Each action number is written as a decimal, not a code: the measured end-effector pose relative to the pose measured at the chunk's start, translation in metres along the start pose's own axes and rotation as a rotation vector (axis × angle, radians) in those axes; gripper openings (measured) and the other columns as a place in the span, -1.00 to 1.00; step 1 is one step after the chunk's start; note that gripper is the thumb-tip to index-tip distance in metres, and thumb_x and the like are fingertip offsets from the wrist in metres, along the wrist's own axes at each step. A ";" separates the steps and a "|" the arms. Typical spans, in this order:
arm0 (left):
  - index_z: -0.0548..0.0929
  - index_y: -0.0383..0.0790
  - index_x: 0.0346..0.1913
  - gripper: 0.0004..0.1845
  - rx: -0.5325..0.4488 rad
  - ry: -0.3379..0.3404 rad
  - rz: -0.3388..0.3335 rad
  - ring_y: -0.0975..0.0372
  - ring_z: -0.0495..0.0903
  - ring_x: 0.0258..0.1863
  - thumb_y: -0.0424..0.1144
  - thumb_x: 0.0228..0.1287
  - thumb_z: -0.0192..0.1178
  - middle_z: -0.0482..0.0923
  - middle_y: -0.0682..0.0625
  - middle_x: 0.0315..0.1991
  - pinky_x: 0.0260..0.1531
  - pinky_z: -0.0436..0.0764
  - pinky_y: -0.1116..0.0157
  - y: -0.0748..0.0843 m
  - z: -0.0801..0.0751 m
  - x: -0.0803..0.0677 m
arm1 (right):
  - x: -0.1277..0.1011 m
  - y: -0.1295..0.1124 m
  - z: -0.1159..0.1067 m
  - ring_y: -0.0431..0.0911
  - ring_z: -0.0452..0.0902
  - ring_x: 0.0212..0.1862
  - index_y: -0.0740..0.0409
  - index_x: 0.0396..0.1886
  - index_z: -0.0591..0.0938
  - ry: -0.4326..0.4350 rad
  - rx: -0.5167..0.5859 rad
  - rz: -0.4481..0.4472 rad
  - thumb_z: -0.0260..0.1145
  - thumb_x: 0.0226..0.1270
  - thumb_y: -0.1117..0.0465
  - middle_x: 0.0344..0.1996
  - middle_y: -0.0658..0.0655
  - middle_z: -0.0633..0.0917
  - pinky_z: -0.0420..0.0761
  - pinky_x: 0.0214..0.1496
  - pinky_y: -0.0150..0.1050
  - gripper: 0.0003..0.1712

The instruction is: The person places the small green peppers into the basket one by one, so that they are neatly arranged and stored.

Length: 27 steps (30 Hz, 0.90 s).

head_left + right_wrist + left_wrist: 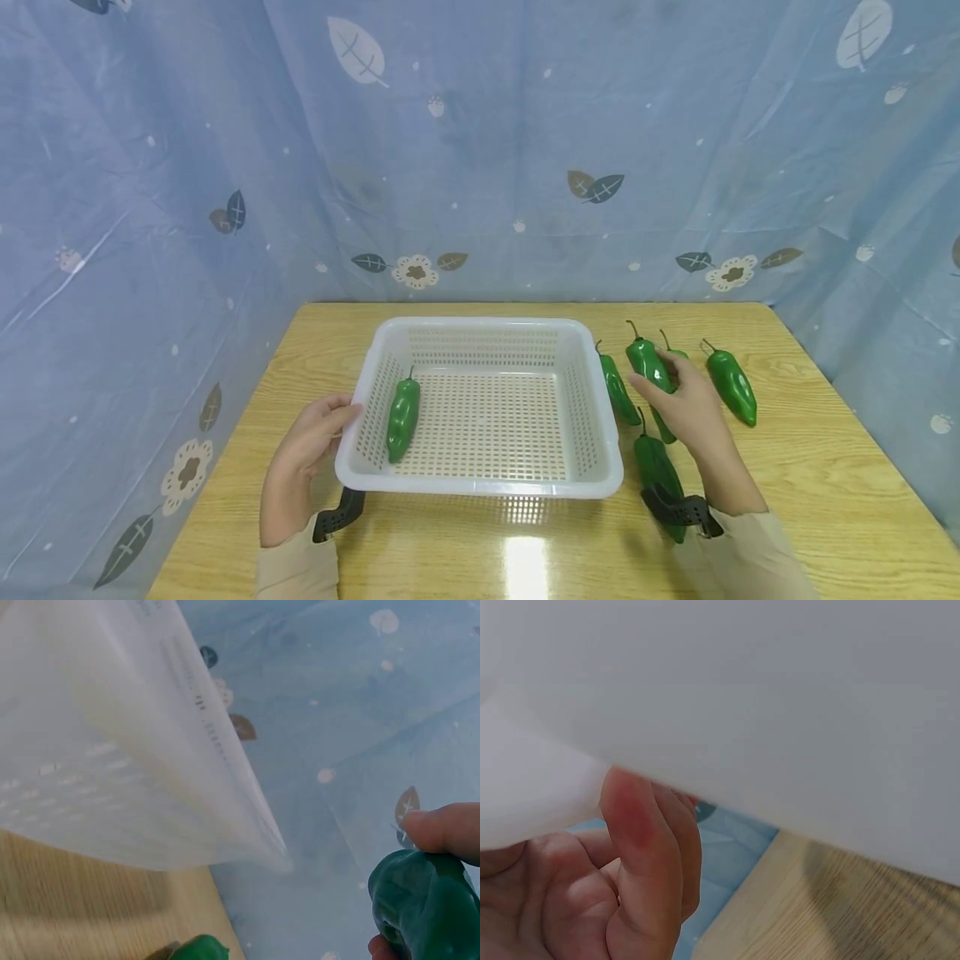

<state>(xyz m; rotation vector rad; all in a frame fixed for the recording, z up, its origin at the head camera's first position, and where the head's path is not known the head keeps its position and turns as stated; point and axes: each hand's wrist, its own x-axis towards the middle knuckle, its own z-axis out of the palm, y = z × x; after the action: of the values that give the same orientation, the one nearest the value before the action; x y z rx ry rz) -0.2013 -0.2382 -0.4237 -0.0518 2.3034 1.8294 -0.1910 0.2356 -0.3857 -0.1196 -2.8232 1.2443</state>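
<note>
Basket has its rim pinched by the left hand, right hand gripping a green pepper, another pepper just chilling inside.

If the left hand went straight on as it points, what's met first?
The white plastic basket: the left hand grips its left rim. Past that, the long green pepper inside seems next, though depth is unclear.

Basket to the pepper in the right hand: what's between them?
Head view: one loose pepper lies between the basket and the held pepper; the stem of a nearer pepper also pokes into the gap.
</note>
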 end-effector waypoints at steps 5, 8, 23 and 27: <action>0.37 -0.56 0.17 -0.56 0.002 -0.002 0.004 0.03 0.66 -0.11 -0.23 0.44 -0.02 0.53 -0.40 0.02 -0.17 0.68 0.17 0.001 0.000 0.000 | 0.005 -0.010 0.003 0.34 0.27 0.24 0.31 0.46 0.06 -0.008 -0.015 -0.001 0.11 0.31 -0.28 0.28 0.46 0.31 0.43 0.10 0.28 -0.01; 0.37 -0.56 0.17 -0.56 0.007 0.002 -0.001 0.04 0.66 -0.12 -0.23 0.43 -0.01 0.53 -0.39 0.02 -0.18 0.68 0.17 0.001 0.000 0.001 | 0.007 -0.015 0.005 0.33 0.25 0.26 0.30 0.46 0.06 -0.022 -0.016 -0.005 0.11 0.30 -0.29 0.29 0.45 0.31 0.41 0.11 0.28 0.00; 0.37 -0.55 0.16 -0.56 0.002 0.002 -0.003 0.03 0.66 -0.13 -0.22 0.43 -0.01 0.53 -0.38 0.00 -0.18 0.68 0.14 0.001 0.000 -0.001 | 0.020 -0.031 0.015 0.30 0.30 0.25 0.35 0.43 0.08 -0.047 0.037 -0.001 0.17 0.33 -0.18 0.27 0.44 0.32 0.45 0.15 0.23 -0.06; 0.37 -0.56 0.16 -0.56 0.001 -0.003 -0.001 0.03 0.66 -0.13 -0.23 0.44 -0.01 0.53 -0.39 0.00 -0.18 0.68 0.14 0.002 0.000 -0.001 | 0.024 -0.033 0.019 0.27 0.38 0.19 0.36 0.42 0.12 -0.035 0.037 -0.009 0.18 0.33 -0.14 0.23 0.43 0.36 0.53 0.10 0.15 -0.10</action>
<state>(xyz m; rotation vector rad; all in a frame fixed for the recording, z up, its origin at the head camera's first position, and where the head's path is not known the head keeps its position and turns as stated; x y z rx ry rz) -0.2001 -0.2375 -0.4217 -0.0502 2.3019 1.8274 -0.2177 0.2016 -0.3736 -0.0841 -2.8244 1.3086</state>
